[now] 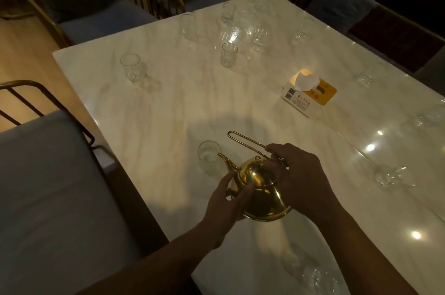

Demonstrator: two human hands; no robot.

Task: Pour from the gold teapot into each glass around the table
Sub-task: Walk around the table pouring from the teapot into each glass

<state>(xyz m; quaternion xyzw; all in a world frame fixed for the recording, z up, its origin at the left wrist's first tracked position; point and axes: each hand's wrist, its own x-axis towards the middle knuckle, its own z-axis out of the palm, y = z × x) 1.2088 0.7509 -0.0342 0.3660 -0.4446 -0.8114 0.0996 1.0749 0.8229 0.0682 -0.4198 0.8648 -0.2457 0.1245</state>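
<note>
Both hands are on the gold teapot (258,188) at lower centre of the frame. The right hand (301,174) is curled closed around the wire handle, while the left hand (228,201) is half open, fingers cupping the pot's side. The spout sits right over the rim of the nearest glass (209,156). I count roughly ten more glasses scattered over the marble counter (156,107), some too faint to be sure, plus one tissue box (309,95) at right of centre.
</note>
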